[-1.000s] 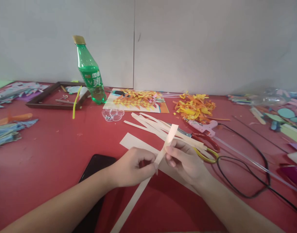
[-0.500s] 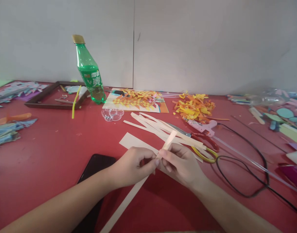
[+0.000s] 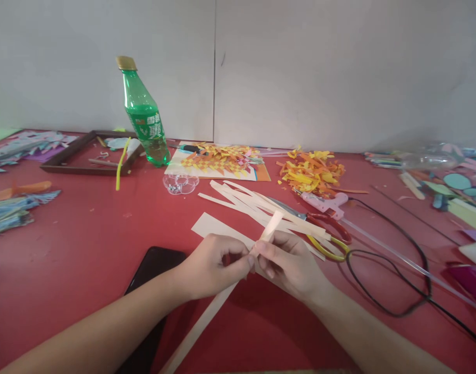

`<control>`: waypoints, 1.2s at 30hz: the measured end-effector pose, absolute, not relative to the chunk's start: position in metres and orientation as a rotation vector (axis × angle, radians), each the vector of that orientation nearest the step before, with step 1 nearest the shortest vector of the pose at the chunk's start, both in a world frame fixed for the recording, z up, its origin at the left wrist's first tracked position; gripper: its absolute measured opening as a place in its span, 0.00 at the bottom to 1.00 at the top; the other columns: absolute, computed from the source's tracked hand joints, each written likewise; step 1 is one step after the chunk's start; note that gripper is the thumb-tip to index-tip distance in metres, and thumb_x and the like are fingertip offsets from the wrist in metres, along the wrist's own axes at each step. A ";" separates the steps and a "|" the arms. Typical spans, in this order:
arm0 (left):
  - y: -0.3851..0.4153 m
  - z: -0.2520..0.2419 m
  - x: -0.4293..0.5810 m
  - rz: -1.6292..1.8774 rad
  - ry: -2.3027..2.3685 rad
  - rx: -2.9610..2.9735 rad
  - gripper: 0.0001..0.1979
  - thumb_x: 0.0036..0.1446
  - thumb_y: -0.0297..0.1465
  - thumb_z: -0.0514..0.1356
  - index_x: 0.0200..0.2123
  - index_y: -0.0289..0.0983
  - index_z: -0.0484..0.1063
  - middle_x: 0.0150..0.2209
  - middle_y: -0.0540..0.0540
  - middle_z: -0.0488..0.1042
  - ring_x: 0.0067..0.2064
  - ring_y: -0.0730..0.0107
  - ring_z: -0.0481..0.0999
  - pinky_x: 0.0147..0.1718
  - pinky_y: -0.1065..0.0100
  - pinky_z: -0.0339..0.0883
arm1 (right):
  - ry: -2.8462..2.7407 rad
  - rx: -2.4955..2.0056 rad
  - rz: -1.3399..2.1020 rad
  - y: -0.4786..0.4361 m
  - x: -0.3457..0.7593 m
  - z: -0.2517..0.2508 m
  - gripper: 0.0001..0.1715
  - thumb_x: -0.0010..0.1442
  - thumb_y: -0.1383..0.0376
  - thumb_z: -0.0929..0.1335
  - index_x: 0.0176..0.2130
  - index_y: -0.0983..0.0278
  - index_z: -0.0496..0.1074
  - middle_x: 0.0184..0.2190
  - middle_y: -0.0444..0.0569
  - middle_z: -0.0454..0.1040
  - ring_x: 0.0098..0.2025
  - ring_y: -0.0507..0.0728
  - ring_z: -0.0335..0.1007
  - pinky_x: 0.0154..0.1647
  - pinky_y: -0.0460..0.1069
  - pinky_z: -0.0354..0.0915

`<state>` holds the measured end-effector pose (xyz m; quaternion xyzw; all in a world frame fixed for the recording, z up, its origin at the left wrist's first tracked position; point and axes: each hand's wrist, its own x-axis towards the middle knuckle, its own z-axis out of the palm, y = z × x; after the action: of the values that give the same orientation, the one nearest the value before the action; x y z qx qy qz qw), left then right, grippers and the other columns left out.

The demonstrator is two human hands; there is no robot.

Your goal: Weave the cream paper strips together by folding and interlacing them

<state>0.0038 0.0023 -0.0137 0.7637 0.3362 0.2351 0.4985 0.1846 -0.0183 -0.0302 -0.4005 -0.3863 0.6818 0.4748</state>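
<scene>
A long pale paper strip (image 3: 212,318) runs diagonally through both hands, its short upper end rising above the fingers and its long tail reaching the bottom of the view. My left hand (image 3: 214,265) pinches it between thumb and forefinger. Right beside it, my right hand (image 3: 288,262) grips the strip too, so the fingertips of both hands nearly meet. Behind them lies a wider cream paper piece (image 3: 212,227), partly covered by the hands. Several cut pale strips (image 3: 241,205) lie loosely heaped beyond, over red-and-yellow-handled scissors (image 3: 339,249).
A black phone (image 3: 155,265) lies under my left forearm. Farther back stand a green bottle (image 3: 146,130), a brown frame (image 3: 74,169) and a heap of orange and yellow paper scraps (image 3: 313,174). A pink glue gun (image 3: 325,202) trails a black cable (image 3: 424,259) on the right.
Both hands keep almost the same place and grip. The strip's lower tail has bent slightly; little else differs.
</scene>
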 end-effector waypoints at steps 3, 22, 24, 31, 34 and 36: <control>0.002 -0.013 0.004 0.604 0.815 1.874 0.15 0.62 0.33 0.54 0.25 0.34 0.70 0.22 0.51 0.67 0.25 0.76 0.64 0.24 0.74 0.57 | -1.020 -1.024 1.659 -0.019 0.185 -0.033 0.16 0.54 0.59 0.74 0.22 0.66 0.73 0.13 0.41 0.66 0.15 0.46 0.58 0.17 0.44 0.52; 0.004 -0.012 0.000 0.556 0.742 1.820 0.16 0.62 0.31 0.54 0.26 0.32 0.76 0.23 0.47 0.75 0.27 0.73 0.73 0.27 0.74 0.64 | -0.874 -0.998 1.674 -0.013 0.190 -0.023 0.16 0.48 0.63 0.76 0.19 0.66 0.70 0.15 0.41 0.69 0.14 0.45 0.57 0.14 0.42 0.48; 0.004 -0.011 0.000 0.546 0.728 1.812 0.15 0.62 0.30 0.54 0.27 0.32 0.76 0.24 0.47 0.75 0.27 0.73 0.72 0.27 0.74 0.63 | -0.870 -1.012 1.646 -0.010 0.193 -0.021 0.16 0.48 0.63 0.76 0.18 0.66 0.69 0.15 0.41 0.68 0.14 0.45 0.57 0.15 0.42 0.48; 0.004 -0.008 0.000 0.527 0.778 1.812 0.15 0.62 0.32 0.54 0.27 0.33 0.76 0.24 0.48 0.75 0.27 0.74 0.71 0.27 0.74 0.62 | -0.821 -0.990 1.562 -0.003 0.199 -0.018 0.14 0.48 0.64 0.75 0.18 0.65 0.70 0.14 0.41 0.67 0.16 0.45 0.55 0.17 0.43 0.52; 0.004 -0.008 0.000 0.534 0.842 1.772 0.15 0.61 0.32 0.55 0.26 0.33 0.76 0.24 0.48 0.75 0.26 0.74 0.71 0.26 0.74 0.61 | -0.742 -0.978 1.550 -0.001 0.196 -0.020 0.16 0.49 0.62 0.75 0.18 0.66 0.69 0.15 0.40 0.66 0.17 0.45 0.56 0.16 0.42 0.53; 0.005 -0.008 0.001 0.572 0.902 1.722 0.15 0.61 0.32 0.55 0.25 0.33 0.75 0.24 0.48 0.75 0.27 0.74 0.71 0.27 0.74 0.62 | -0.681 -0.969 1.537 -0.001 0.194 -0.022 0.15 0.49 0.60 0.75 0.21 0.65 0.71 0.17 0.40 0.66 0.17 0.45 0.57 0.16 0.42 0.53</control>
<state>0.0013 0.0050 -0.0078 0.7211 0.3779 0.2393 0.5292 0.1943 -0.0005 -0.0222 -0.4121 -0.2894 0.6536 0.5650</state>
